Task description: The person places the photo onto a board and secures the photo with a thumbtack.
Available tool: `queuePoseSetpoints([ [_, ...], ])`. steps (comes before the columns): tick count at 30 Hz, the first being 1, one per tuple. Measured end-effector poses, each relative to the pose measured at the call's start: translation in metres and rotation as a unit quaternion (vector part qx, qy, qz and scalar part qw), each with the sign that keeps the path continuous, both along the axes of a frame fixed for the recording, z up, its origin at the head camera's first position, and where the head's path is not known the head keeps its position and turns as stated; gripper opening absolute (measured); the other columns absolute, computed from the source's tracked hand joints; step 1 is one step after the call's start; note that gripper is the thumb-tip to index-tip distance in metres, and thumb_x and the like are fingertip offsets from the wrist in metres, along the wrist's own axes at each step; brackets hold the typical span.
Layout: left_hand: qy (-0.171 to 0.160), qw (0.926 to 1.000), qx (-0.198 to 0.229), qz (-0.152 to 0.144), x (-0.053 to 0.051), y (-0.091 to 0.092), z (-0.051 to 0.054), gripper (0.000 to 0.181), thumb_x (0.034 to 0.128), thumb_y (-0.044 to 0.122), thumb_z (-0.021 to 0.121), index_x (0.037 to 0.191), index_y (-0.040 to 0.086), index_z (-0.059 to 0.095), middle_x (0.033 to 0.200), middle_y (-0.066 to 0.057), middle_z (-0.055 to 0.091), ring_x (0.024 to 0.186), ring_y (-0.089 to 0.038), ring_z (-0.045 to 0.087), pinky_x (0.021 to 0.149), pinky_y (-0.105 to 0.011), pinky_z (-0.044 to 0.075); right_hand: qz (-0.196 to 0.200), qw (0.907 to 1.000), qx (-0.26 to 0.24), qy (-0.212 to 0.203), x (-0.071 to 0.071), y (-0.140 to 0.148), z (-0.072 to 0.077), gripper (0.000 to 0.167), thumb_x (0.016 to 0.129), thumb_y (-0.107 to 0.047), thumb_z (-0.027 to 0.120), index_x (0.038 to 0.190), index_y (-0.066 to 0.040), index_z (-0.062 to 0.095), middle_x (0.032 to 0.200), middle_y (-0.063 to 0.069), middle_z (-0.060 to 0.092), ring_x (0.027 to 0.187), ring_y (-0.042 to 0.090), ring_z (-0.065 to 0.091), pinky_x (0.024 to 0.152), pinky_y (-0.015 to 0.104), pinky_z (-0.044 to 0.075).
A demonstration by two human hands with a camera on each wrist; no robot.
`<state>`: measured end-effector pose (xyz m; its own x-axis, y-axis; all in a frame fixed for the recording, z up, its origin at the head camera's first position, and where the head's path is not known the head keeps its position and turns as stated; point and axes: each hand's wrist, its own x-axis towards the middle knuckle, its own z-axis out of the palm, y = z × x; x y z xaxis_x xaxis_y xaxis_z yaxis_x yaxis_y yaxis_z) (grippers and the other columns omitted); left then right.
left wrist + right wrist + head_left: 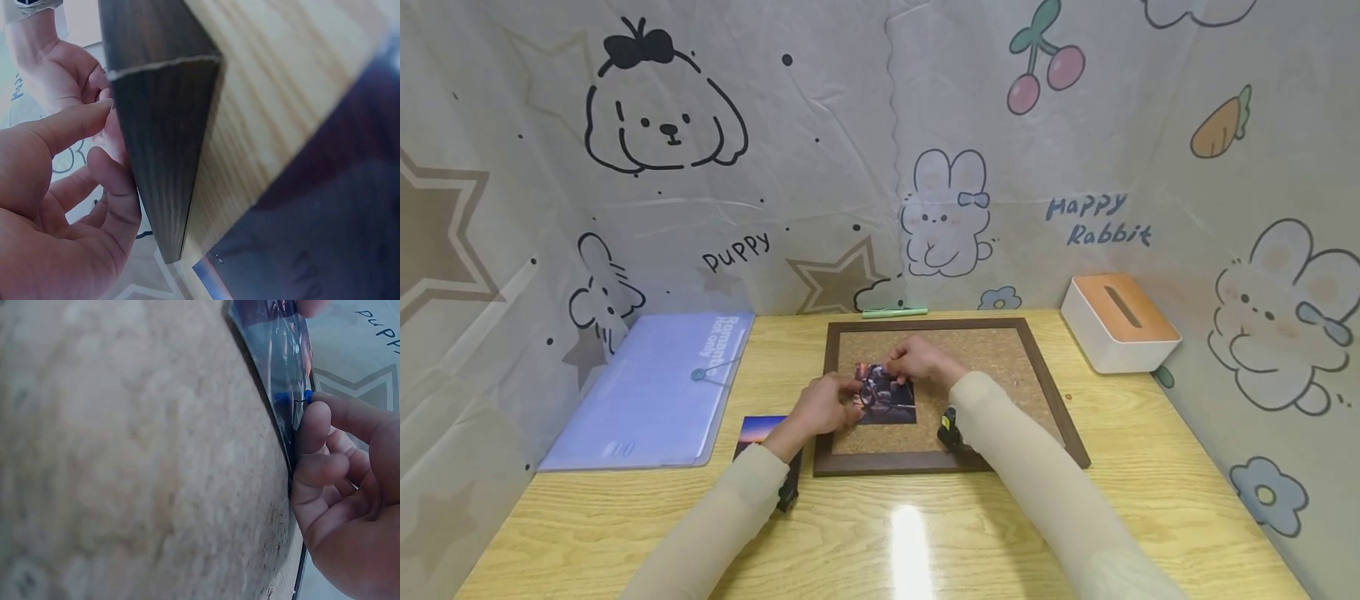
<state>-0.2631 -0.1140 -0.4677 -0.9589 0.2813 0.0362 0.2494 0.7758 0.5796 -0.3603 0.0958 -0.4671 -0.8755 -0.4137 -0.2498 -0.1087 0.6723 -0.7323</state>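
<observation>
A dark printed photo lies on the left part of a framed cork board. My left hand touches the photo's left edge with thumb and fingertips, which stand apart in the left wrist view. At the photo's upper right edge, my right hand pinches a blue push pin between thumb and index finger. The pin's thin point meets the photo's glossy surface; whether it has entered the cork is hidden. The dark wooden frame blocks part of the left fingertips in the left wrist view.
Left of the board, a second photo lies partly under my left wrist. A translucent blue folder sits farther left. Behind the board lies a green pen-like stick. A white tissue box with a wood-coloured lid stands at back right.
</observation>
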Motion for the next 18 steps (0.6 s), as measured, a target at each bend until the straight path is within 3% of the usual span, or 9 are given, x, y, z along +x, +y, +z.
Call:
queuePoseSetpoints([
  [6, 0.002, 1.0000, -0.002, -0.002, 0.0000, 0.0000, -0.0008, 0.047, 0.0768, 0.017, 0.083, 0.121, 0.006, 0.072, 0.125, -0.014, 0.068, 0.115, -0.035, 0.063, 0.099, -0.049, 0.050, 0.000, 0.9997, 0.018, 0.019, 0.0011, -0.0035, 0.0015, 0.016, 0.095, -0.018, 0.065, 0.092, -0.006, 0.076, 0.061, -0.005, 0.062, 0.056, 0.007, 0.058, 0.052, 0.019, 0.038],
  [18, 0.006, 1.0000, 0.000, -0.003, -0.0014, -0.0009, -0.0026, 0.047, 0.0772, 0.016, 0.083, 0.122, 0.007, 0.072, 0.126, -0.014, 0.068, 0.117, -0.035, 0.063, 0.100, -0.049, 0.050, -0.052, 0.9984, -0.006, -0.020, 0.0002, -0.0078, 0.0003, 0.012, 0.094, -0.013, 0.066, 0.095, -0.006, 0.075, 0.061, -0.002, 0.063, 0.055, 0.008, 0.058, 0.046, 0.020, 0.034],
])
